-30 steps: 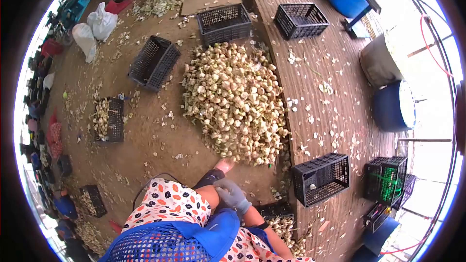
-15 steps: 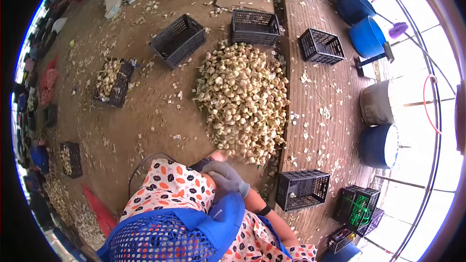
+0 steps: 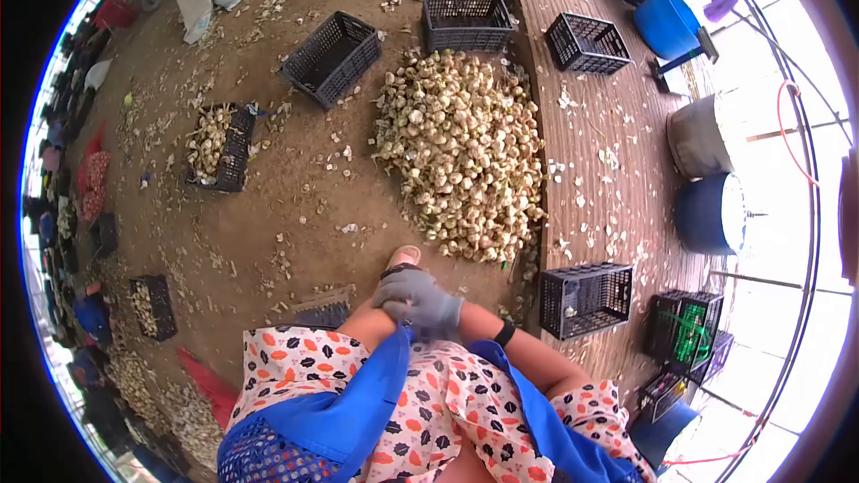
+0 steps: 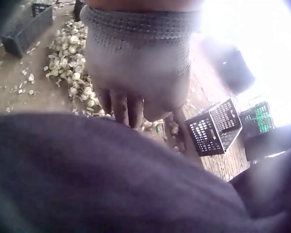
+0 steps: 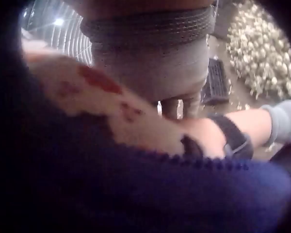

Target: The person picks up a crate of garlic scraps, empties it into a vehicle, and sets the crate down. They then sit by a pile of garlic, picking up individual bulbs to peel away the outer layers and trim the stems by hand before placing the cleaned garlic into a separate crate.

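Grey gloves cover both hands. In the head view my right hand [image 3: 413, 297] reaches across from the right, its fingers bent over my left forearm [image 3: 362, 326], and my left hand is largely hidden there. The right wrist view has my right hand [image 5: 150, 68] at the bare left forearm [image 5: 257, 124] beside its black strap, fingertips hidden; my left hand [image 5: 285, 121] is farther right. In the left wrist view the fingers of my left hand [image 4: 136, 63] hang down, tips behind dark cloth. No object shows in it.
A pile of pale bulbs [image 3: 465, 156] lies ahead on the ground. Black crates [image 3: 331, 58] stand around it, one [image 3: 586, 300] on the wooden boards [image 3: 595, 206] at right. Blue tubs [image 3: 707, 215] line the far right edge. A blue apron [image 3: 358, 416] covers part of the patterned clothing.
The gloved right hand has moved slightly up and stays on the left forearm. The blue apron has shifted, uncovering more patterned cloth. The head view has moved, and a dark crate shows beside the left forearm.
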The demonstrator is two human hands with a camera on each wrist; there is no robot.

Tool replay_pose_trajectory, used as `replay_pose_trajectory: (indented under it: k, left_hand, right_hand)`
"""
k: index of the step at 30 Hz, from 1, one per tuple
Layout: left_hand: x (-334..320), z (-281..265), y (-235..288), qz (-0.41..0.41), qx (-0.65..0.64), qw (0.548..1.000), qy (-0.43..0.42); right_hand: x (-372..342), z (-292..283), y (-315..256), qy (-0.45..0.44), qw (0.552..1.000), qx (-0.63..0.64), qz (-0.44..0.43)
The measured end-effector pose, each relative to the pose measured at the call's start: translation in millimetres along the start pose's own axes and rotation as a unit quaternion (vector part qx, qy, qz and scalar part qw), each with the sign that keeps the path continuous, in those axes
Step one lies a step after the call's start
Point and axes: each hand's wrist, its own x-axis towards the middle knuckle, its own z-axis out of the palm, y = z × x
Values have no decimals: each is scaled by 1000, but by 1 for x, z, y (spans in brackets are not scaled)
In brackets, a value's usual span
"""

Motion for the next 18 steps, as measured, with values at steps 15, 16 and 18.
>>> replay_pose_trajectory:
  k: [15,16,18]
  left_hand:
    - [-128,-59,-301,-260,-196,903,279]
    - [-148,-64,-316,-266,-192,901,282]
    - [-188,-85,-336,-277,-182,902,275]
  right_hand:
    - [5,-35,157,-29,826,-95,556]
    - [12,-36,164,-25,802,-84,591]
    - [13,-31,172,18,784,-73,616]
